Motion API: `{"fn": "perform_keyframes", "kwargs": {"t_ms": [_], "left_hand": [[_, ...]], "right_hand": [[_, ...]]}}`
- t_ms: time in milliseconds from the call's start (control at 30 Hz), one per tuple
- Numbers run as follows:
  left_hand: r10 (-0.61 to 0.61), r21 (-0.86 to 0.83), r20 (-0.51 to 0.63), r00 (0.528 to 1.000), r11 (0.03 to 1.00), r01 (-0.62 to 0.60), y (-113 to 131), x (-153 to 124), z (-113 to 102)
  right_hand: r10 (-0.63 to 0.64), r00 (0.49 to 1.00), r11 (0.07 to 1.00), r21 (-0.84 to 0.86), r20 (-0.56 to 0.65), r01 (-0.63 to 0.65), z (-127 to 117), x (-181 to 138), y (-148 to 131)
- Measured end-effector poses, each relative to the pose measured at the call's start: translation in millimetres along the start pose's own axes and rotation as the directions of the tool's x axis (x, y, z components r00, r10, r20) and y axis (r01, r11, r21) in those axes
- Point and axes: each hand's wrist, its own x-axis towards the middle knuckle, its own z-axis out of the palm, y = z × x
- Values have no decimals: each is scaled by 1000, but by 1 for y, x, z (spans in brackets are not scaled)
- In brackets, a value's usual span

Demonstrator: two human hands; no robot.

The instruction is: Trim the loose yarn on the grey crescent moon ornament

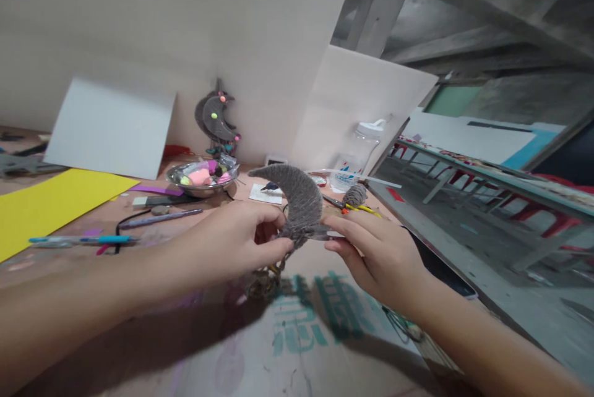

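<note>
A crescent moon wrapped in grey yarn (304, 193) is held up above the table, its upper tip pointing left. My left hand (260, 233) pinches its lower end between thumb and fingers. At the moon's lower right, my right hand (366, 248) pinches a narrow grey and white piece (320, 234); whether this belongs to the moon I cannot tell. Below my left fingers hangs a tangled bunch of yarn and cord (265, 284). Behind, a second grey crescent moon (216, 114) with coloured balls leans against the white board.
A metal bowl (174, 175) holds soft coloured lumps. Scissors (366, 209), a yarn ball (355, 195) and a clear bottle (359, 153) stand or lie behind my right hand. Yellow card (55, 199), pens (160, 217) and a white panel (111, 128) are left. A dark flat device (440, 264) lies right.
</note>
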Motion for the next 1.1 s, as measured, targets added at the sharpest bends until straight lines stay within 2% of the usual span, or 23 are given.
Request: {"fn": "perform_keyframes", "kwargs": {"t_ms": [267,533,767,867,1000,1100], "left_hand": [[-14,-57,23,1000,998,16,5,1,-3],[-39,-68,48,998,997,43,6,0,-4],[-48,-105,83,995,993,57,5,0,-3],[-47,-113,83,995,992,56,5,0,-4],[-68,-122,76,995,990,77,6,0,-4],[-69,-107,70,995,991,76,5,0,-2]], "right_hand": [[-41,999,999,-5,-7,41,4,-1,6],[-4,1000,999,54,1,4,5,-1,6],[-26,998,996,87,-64,32,8,-3,8],[17,999,989,146,-45,-10,8,-3,6],[152,988,966,210,11,-150,4,-3,3],[142,990,976,166,3,-140,1,-3,-1]]}}
